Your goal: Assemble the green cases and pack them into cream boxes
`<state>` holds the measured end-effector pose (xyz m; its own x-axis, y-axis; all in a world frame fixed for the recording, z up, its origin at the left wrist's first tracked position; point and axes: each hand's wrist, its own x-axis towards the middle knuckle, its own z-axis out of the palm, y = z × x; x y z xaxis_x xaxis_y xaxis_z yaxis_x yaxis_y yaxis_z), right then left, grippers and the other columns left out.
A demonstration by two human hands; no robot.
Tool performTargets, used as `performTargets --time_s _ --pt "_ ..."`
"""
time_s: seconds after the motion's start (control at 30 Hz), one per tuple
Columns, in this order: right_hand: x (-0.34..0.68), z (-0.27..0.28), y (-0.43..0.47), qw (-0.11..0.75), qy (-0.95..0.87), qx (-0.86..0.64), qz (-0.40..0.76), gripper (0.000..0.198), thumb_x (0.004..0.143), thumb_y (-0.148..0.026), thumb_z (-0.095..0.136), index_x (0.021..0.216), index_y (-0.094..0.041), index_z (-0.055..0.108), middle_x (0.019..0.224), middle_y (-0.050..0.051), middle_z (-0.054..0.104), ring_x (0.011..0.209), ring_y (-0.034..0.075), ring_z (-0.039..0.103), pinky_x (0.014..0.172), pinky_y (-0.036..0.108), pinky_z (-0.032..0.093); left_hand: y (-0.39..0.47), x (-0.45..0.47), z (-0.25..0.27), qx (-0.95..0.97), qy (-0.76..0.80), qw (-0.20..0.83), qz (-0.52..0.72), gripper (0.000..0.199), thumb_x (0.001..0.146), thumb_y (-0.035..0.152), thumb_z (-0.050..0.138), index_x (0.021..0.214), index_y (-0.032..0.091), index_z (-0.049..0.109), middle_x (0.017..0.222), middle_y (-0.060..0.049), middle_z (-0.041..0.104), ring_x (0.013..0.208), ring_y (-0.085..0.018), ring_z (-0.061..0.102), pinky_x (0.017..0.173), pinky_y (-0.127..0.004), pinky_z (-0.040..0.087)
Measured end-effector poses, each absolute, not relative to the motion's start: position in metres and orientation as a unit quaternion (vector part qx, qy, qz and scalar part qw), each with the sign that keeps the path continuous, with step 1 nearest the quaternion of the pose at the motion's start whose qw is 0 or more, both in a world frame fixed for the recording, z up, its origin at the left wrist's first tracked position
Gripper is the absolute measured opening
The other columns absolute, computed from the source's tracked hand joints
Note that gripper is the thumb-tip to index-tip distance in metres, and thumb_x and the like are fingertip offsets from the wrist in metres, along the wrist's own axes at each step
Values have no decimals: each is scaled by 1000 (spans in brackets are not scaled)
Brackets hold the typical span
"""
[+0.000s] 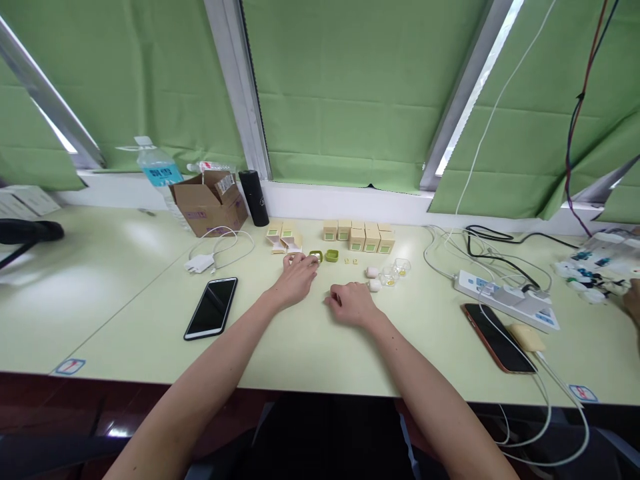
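Observation:
My left hand [295,281] reaches forward with its fingers apart, its fingertips at the near side of a small green case [316,255] with something shiny in it. Whether they touch the case is hard to tell. Just right of that stands a second green case [331,255]. My right hand [353,303] rests on the table with its fingers curled in and nothing visible in them. Beyond it lie two tiny yellow pieces [351,261]. Two small white rounded pieces [373,279] and two clear plastic cups [395,272] are close to its right.
Several small beige boxes [357,235] stand behind, and opened ones [284,238] at left. A phone [211,308], charger [200,263], carton [213,203], bottle [159,170] and black cylinder [254,198] lie left. At right are a power strip [470,283], cables and another phone [497,339].

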<state>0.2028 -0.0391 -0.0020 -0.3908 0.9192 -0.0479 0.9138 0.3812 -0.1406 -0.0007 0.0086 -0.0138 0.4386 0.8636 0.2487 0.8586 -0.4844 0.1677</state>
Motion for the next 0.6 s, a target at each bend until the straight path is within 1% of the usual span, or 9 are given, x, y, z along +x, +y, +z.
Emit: performTargets --time_s 0.1,0.17,0.23,0.33,0.43,0.5,0.6 --pt "210 0 -32 60 -797 -599 39 27 103 -33 49 103 -24 75 101 7 81 91 24 72 70 32 35 1 -4 -2 875 462 60 135 38 103 24 38 101 29 75 132 -7 69 118 -31 54 103 -52 33" --pt "219 4 -25 93 -758 -645 14 31 104 -31 46 108 -24 76 107 9 80 95 25 71 72 33 36 -2 -3 2 890 428 97 128 39 104 26 39 98 29 77 127 -6 73 117 -29 56 102 -51 33" --pt "230 8 -18 129 -714 -688 -7 33 104 -29 45 111 -24 77 108 10 79 98 26 69 75 34 38 -4 -1 2 896 405 129 127 38 103 26 41 99 29 79 123 -6 75 117 -29 57 102 -49 34" --pt "244 12 -6 162 -686 -709 -24 34 102 -26 47 109 -24 80 107 11 79 105 27 65 84 36 39 -5 3 -1 897 386 164 140 38 100 20 43 104 31 79 122 -4 76 117 -26 60 104 -47 35" --pt "250 13 6 141 -690 -709 -37 34 98 -20 50 108 -24 82 114 12 79 112 29 61 91 39 37 -4 2 -6 876 410 168 191 42 93 10 42 104 30 78 127 -2 73 120 -24 61 110 -44 37" --pt "248 13 14 106 -700 -705 -40 34 95 -17 52 111 -24 82 116 13 78 115 30 60 93 41 35 -2 -1 -10 852 444 163 224 45 88 8 43 113 29 74 133 -2 70 123 -24 60 112 -43 38" --pt "239 10 27 76 -713 -696 -44 32 92 -15 56 111 -21 81 113 15 78 117 31 58 94 42 33 1 -4 -16 836 471 166 230 52 89 15 51 139 29 59 138 -4 66 130 -26 55 116 -45 37"
